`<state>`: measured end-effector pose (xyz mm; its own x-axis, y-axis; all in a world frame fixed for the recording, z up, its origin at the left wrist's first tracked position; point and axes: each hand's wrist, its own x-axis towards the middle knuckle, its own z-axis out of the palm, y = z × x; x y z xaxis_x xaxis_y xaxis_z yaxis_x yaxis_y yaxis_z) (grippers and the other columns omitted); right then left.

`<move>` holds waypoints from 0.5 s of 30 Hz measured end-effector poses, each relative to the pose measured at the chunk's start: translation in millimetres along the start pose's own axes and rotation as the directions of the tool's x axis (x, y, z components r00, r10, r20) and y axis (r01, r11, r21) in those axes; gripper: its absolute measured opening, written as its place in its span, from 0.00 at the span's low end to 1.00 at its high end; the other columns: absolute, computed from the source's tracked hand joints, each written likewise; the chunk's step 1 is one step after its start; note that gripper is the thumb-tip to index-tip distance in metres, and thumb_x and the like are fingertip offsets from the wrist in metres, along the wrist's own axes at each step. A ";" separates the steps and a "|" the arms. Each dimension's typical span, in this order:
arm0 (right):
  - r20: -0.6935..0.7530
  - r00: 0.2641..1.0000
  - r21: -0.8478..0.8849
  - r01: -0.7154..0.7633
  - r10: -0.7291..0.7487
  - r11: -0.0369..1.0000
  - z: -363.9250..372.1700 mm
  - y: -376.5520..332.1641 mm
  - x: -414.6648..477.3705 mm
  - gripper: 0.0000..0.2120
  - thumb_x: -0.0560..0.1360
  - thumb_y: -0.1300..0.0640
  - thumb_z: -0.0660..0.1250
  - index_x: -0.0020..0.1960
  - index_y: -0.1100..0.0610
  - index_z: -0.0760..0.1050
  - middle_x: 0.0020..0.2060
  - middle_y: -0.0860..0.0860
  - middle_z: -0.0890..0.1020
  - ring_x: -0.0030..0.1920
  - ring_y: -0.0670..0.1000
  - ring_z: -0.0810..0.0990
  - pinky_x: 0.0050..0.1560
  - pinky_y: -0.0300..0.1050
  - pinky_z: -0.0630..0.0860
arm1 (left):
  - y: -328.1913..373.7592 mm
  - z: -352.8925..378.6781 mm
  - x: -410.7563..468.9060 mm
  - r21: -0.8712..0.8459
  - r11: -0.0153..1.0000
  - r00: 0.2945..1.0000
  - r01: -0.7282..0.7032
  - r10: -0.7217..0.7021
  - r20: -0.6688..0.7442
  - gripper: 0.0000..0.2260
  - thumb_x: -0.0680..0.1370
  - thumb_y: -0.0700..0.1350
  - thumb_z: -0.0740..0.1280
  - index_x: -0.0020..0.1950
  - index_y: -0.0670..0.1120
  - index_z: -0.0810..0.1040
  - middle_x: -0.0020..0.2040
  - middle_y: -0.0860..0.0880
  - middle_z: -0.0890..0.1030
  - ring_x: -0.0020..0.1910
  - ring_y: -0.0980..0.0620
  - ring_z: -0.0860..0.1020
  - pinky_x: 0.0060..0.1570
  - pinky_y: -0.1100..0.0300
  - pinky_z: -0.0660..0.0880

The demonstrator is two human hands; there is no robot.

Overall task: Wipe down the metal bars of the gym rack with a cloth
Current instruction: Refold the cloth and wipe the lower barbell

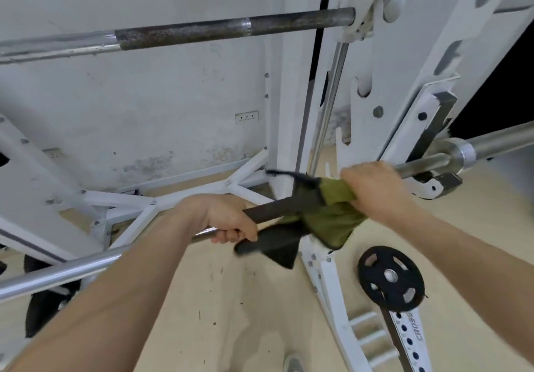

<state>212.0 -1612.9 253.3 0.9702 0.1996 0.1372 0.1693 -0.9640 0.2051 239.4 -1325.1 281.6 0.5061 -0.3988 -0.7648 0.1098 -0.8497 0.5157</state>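
Olive-green cloth (329, 215), with dark folds hanging below, is wrapped around the chrome barbell (66, 270) at frame centre. The barbell's long axis runs from lower left up to the right edge. The cloth is gripped by the right hand (375, 186). Bare bar just left of it is clasped by the left hand (228, 218).

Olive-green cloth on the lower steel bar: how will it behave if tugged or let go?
Probably floppy: the olive-green cloth folds and sags below the shiny steel bar where the right hand bunches it. Likely light, since one hand gathers it all. It would probably slide easily along the smooth bar, and drop if released.
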 end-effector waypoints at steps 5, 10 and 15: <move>-0.010 0.979 0.058 -0.202 0.203 0.978 1.0 -2.7 -8.2 0.08 0.63 0.55 0.70 0.40 0.53 0.73 0.36 0.50 0.79 0.40 0.56 0.79 0.50 0.50 0.69 | 6.3 17.8 4.2 0.311 0.948 0.922 0.060 0.066 -0.382 0.05 0.70 0.48 0.68 0.40 0.48 0.75 0.31 0.52 0.79 0.30 0.53 0.76 0.35 0.60 0.73; -0.142 0.989 0.150 0.067 -0.046 0.986 7.6 -66.9 -3.5 0.15 0.58 0.49 0.74 0.40 0.54 0.75 0.33 0.50 0.79 0.36 0.54 0.78 0.43 0.48 0.70 | 56.3 85.0 36.6 0.689 0.687 0.546 0.232 0.494 -0.677 0.07 0.77 0.50 0.62 0.50 0.49 0.68 0.42 0.51 0.78 0.39 0.49 0.80 0.33 0.59 0.67; -0.108 0.993 0.119 0.056 -0.043 0.991 18.7 32.6 -7.3 0.13 0.65 0.50 0.74 0.41 0.55 0.74 0.34 0.51 0.78 0.37 0.56 0.79 0.43 0.49 0.70 | 61.8 50.0 45.3 0.535 0.840 0.786 0.095 0.266 -0.558 0.15 0.74 0.59 0.65 0.44 0.47 0.74 0.36 0.51 0.77 0.32 0.51 0.74 0.31 0.60 0.68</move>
<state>213.6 -1649.0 240.9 0.9377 0.2585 0.2322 0.2424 -0.9654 0.0956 226.3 -1412.9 259.5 0.9044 -0.3472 -0.2479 -0.3172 -0.9358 0.1536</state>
